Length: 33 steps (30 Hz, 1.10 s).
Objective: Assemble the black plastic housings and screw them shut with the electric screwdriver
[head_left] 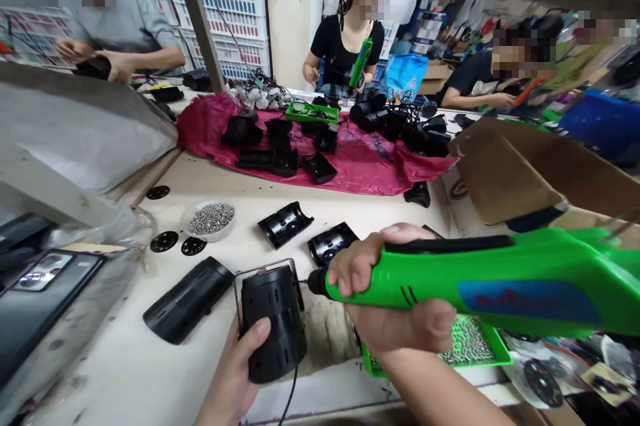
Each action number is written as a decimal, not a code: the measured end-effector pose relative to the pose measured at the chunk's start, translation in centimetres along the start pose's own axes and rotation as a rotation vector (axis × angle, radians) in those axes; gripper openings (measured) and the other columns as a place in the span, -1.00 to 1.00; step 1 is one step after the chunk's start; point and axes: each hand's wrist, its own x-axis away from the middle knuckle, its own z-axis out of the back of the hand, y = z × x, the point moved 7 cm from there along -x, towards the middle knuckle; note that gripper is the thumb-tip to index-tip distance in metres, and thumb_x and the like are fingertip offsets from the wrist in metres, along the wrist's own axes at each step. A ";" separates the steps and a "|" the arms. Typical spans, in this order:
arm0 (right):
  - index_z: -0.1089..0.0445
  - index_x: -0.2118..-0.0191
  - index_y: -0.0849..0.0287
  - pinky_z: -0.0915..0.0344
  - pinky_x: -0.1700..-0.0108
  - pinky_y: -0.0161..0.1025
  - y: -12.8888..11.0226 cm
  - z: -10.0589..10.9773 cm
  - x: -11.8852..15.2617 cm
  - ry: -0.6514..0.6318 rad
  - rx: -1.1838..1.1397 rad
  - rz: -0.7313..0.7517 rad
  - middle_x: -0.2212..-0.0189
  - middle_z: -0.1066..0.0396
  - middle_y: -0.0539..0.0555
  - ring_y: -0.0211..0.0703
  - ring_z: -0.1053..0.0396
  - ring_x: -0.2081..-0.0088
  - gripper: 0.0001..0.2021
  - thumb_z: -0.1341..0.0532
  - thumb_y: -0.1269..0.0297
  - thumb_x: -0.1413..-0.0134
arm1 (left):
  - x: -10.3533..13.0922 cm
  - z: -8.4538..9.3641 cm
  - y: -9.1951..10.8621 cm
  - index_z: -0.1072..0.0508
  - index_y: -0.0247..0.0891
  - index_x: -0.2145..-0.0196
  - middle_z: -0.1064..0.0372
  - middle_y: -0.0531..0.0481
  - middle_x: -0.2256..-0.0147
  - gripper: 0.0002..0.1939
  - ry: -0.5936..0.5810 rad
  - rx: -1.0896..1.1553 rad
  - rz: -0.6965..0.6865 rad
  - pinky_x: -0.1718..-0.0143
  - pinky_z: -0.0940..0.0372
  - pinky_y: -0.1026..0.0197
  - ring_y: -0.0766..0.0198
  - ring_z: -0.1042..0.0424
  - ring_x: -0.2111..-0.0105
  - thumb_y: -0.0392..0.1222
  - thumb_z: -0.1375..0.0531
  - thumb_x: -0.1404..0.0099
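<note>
My left hand (245,353) grips a black cylindrical housing (275,326) near the table's front, thumb on its side; a thin metal bracket (237,279) loops around its top and a black cable hangs below. Wrapped around a green electric screwdriver (425,279) is my right hand (385,286). The screwdriver lies level, its black nose and bit pointing left at the upper side of the housing, where the bracket meets it. Whether the bit sits in a screw is too small to tell. A closed black housing (190,299) lies left, and two half shells (285,224) (333,244) lie beyond.
A round tub of screws (211,221) stands left of the half shells, near black discs (164,241). A green tray of screws (467,343) is under my right forearm. Black parts cover a pink sheet (370,159); a cardboard box (500,173) stands right. Several people work around the table.
</note>
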 end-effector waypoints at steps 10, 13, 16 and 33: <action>-0.32 0.18 -0.03 -0.32 0.61 -0.27 2.3 0.2 0.0 0.021 0.083 -0.025 0.63 -0.22 -0.14 -0.29 -0.19 0.68 -0.61 -0.27 -0.16 0.03 | 0.3 -0.8 0.6 -0.35 -0.14 -0.12 -0.49 -0.09 0.02 -0.18 0.053 -0.029 -0.051 0.05 -0.39 0.05 -0.07 -0.40 -0.05 -0.02 -0.46 0.12; -0.34 0.18 -0.01 -0.33 0.59 -0.27 2.4 0.0 -0.1 0.009 0.054 -0.026 0.62 -0.24 -0.14 -0.29 -0.21 0.67 -0.62 -0.29 -0.13 0.03 | 0.8 -1.1 1.0 -0.37 -0.13 -0.10 -0.48 -0.06 0.03 -0.24 0.081 -0.064 -0.097 0.10 -0.40 0.10 -0.03 -0.41 -0.02 -0.02 -0.44 0.08; -0.35 0.19 -0.01 -0.32 0.58 -0.26 3.3 -0.1 0.0 -0.021 0.055 -0.064 0.63 -0.26 -0.13 -0.28 -0.22 0.67 -0.64 -0.29 -0.11 0.02 | 1.0 -1.4 0.8 -0.35 -0.12 -0.11 -0.48 -0.07 0.06 -0.19 0.078 -0.108 -0.094 0.19 -0.42 0.10 -0.04 -0.43 0.03 0.01 -0.45 0.12; -0.34 0.27 0.04 -0.30 0.64 -0.31 4.3 0.7 0.1 0.001 -0.011 -0.064 0.67 -0.21 -0.16 -0.32 -0.17 0.72 -0.60 -0.31 -0.15 0.09 | 0.8 -1.6 -0.3 -0.23 -0.01 -0.21 -0.42 -0.04 -0.05 -0.11 0.090 -0.070 -0.061 0.11 -0.37 0.10 0.01 -0.39 -0.03 0.04 -0.42 0.07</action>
